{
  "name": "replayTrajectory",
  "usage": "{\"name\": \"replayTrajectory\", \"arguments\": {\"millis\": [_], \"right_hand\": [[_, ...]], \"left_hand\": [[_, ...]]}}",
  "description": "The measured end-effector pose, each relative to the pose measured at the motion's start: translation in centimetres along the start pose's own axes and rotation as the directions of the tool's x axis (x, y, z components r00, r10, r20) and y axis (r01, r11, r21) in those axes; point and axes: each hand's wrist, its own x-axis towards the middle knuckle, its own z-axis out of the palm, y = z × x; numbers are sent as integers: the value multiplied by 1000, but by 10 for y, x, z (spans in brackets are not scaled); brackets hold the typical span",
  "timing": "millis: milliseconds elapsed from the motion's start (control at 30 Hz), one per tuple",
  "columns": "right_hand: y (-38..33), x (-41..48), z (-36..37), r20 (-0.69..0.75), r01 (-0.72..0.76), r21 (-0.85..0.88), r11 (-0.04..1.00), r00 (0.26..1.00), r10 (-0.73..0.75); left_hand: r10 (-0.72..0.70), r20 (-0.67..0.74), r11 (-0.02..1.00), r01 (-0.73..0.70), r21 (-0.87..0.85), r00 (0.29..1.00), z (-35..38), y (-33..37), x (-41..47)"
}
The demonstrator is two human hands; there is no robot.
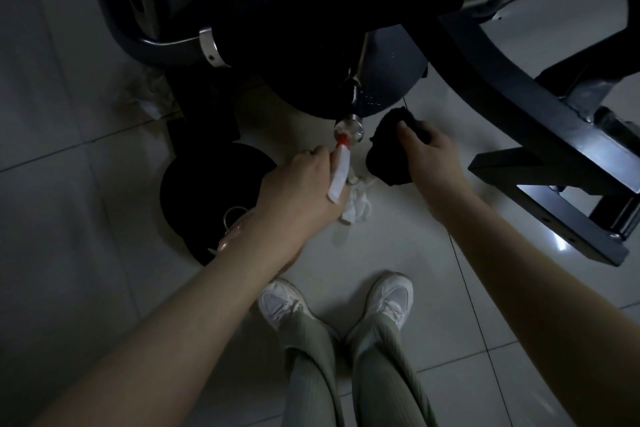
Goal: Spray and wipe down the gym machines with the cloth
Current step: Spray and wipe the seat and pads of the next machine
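The left hand (301,184) is wrapped round a small white spray bottle (340,172), its red nozzle aimed at the chrome end of a bar (349,129) low on the gym machine (519,104). The right hand (429,158) holds a dark cloth (384,163), fingers (406,131) curled over the bunched fabric, just beside that bar end.

The cloth looks soft and light. It should fold round the bar easily, and it is best gripped as a wad so that no loose corner drags on the floor. The bottle is probably light, stiff plastic and may be slick if wet, so it wants a grip round the body with one finger free for the trigger.

Something white and crumpled (356,204) hangs under the left hand. It may be a tissue or a second rag; the dim light leaves that unclear. A weight plate (207,191) lies on the floor (104,253) nearby.
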Motion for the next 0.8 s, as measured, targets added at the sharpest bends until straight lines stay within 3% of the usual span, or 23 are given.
{"name": "replayTrajectory", "arguments": {"millis": [100,167,233,300,367,433,533,600,700,800], "right_hand": [[1,-2,1,-3,-10,43,999,1000,10],[-1,-7,2,-35,34,88,996,999,-31],[-4,-16,7,-77,188,105,976,981,-181],[-2,-24,21,-24,416,-53,908,908,-418],[5,-24,40,163,593,-431,680,793,-587],[12,-12,51,264,623,-691,367,690,-674],[6,8,56,252,614,-769,180,549,-797],[-1,18,55,264,636,-762,122,477,-838],[-3,10,57,234,627,-750,210,549,-803],[5,5,57,287,622,-766,163,558,-779]], "left_hand": [[-125,-5,990,124,-69,992,1,-11,-3],[-127,-49,984,120,-128,991,-2,-21,-7],[-74,-81,987,61,-150,994,-3,-29,-11],[-5,-68,993,-3,-116,998,0,-38,-13],[-37,-61,992,29,-127,997,-2,-42,-15],[-71,-71,990,61,-128,995,-2,-49,-17],[-78,-55,989,70,-128,995,0,-59,-19],[-125,-55,980,114,-161,991,0,-63,-18],[-190,-56,963,175,-206,980,2,-68,-19],[-228,-72,950,205,-236,971,3,-71,-18]]}}
